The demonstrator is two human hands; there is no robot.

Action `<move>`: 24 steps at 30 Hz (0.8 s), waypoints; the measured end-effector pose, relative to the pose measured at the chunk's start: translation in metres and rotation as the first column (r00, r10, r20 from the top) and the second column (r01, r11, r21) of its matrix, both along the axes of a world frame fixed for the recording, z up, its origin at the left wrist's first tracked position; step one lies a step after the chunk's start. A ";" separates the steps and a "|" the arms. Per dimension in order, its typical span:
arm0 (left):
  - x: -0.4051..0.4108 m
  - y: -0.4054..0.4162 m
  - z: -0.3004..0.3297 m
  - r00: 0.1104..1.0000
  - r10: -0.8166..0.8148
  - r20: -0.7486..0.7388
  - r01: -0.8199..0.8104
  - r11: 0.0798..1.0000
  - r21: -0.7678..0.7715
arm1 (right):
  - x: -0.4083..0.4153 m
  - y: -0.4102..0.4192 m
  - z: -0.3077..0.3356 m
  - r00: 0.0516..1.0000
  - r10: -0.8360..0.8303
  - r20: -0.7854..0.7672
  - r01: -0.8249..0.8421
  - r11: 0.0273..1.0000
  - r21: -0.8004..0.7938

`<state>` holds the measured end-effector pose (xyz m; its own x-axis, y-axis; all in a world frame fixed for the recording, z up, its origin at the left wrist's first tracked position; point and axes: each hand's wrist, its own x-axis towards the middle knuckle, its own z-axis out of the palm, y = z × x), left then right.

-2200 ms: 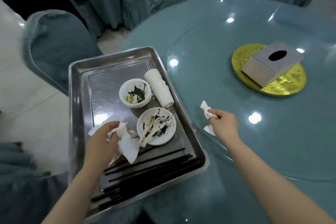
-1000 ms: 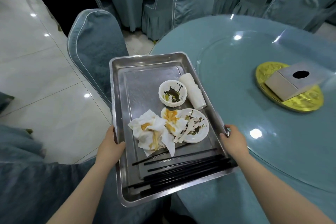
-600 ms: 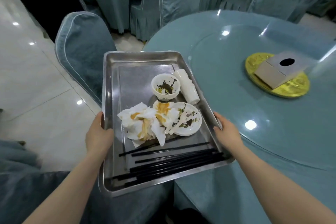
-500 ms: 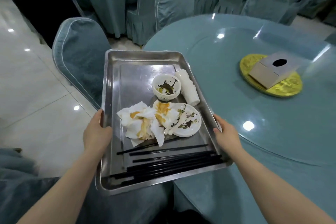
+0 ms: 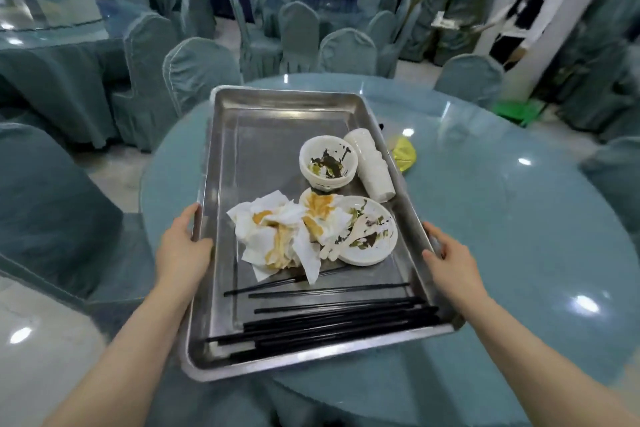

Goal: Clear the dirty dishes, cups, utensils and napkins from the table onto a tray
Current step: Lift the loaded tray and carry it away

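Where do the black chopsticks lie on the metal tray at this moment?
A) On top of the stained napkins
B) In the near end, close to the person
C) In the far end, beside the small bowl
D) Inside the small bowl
B: the black chopsticks lie in a loose bundle across the near end of the tray, nearer to the person than the stained napkins and the small bowl.
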<state>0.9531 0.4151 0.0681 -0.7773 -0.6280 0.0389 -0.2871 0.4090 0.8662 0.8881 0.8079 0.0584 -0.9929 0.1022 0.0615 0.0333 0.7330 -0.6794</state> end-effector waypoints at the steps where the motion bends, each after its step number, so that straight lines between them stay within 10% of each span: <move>1: -0.006 0.019 0.004 0.998 -0.052 -0.022 0.052 0.998 0.032 | 0.012 0.022 0.006 0.999 -0.049 -0.007 0.049 0.999 0.000; 11: -0.011 0.238 0.015 0.893 -0.438 -0.105 0.450 0.873 0.187 | 0.190 0.225 0.049 0.859 -0.506 -0.079 0.509 0.860 0.022; 24: 0.114 0.519 0.039 0.429 -0.878 -0.214 0.901 0.397 0.176 | 0.522 0.348 0.077 0.351 -0.921 -0.171 0.934 0.356 0.001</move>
<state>1.0670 0.9343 0.1066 -0.9016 0.4224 0.0934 0.1853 0.1818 0.9657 1.4097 1.1559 0.1358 -0.2495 0.9406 0.2302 0.6557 0.3391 -0.6746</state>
